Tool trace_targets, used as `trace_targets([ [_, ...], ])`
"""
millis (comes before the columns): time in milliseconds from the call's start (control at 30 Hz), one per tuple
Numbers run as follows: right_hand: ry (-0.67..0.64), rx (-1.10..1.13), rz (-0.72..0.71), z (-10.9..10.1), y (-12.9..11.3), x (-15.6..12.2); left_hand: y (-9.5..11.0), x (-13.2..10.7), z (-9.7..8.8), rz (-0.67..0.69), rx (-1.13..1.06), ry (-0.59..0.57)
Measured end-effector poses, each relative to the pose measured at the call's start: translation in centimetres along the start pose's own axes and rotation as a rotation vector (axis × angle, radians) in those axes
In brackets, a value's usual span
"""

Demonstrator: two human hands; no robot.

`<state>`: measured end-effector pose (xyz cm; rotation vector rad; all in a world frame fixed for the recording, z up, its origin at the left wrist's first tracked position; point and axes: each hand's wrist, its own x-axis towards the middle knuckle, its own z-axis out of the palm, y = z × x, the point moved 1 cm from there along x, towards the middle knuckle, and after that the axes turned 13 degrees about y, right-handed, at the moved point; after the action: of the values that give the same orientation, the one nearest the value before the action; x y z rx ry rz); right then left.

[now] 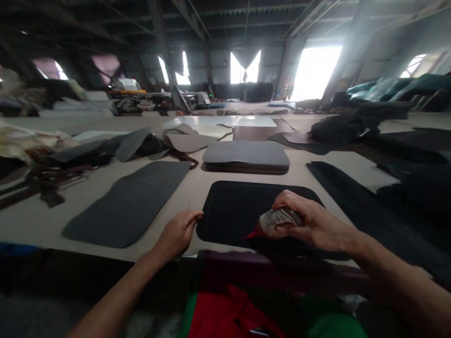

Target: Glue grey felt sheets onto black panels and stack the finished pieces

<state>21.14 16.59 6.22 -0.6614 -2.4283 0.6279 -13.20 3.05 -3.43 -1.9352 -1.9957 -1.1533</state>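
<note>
On the table (197,188), close to the near edge, a flat cut piece (232,211), with the left hand (178,232) touching its left edge and the right hand (317,225) over its right part, holding a small tool (278,220) down on it. Just behind that piece, a stack of cut pieces (246,157); to the left, a long piece (130,202) lying flat; to the right, a long strip (345,197). Far left, a heap of scraps (42,178), and behind the stack, more loose pieces (190,141).

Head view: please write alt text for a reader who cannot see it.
A right hand holds a red-tipped tool over a black panel on a table; the left hand touches the panel's left edge. A grey stack lies behind.
</note>
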Motion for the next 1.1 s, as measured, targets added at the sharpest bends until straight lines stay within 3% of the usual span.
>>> trace_targets([
  [267,-0.056,0.048,-0.148,3.8,-1.8,4.7,0.0,-0.5,0.3,0.054,-0.028,-0.027],
  [433,-0.017,0.079,-0.181,5.8,-2.1,6.6,0.0,-0.9,0.3,0.065,-0.027,-0.021],
  [700,0.206,0.007,-0.064,7.4,2.0,10.1,0.0,-1.0,0.4,0.062,-0.010,-0.018],
  [800,0.345,0.089,0.076,8.0,4.1,11.0,0.0,-1.0,0.3,0.065,0.001,-0.016],
  [900,0.524,0.421,0.406,8.0,6.1,11.1,0.0,-1.0,0.3,0.081,0.004,-0.016],
  [1000,0.741,0.813,0.718,7.0,8.0,10.5,0.1,-1.0,0.4,0.107,0.008,-0.013],
  [1100,0.842,0.985,0.863,4.9,10.1,9.5,0.0,-1.0,0.5,0.141,0.030,0.004],
])
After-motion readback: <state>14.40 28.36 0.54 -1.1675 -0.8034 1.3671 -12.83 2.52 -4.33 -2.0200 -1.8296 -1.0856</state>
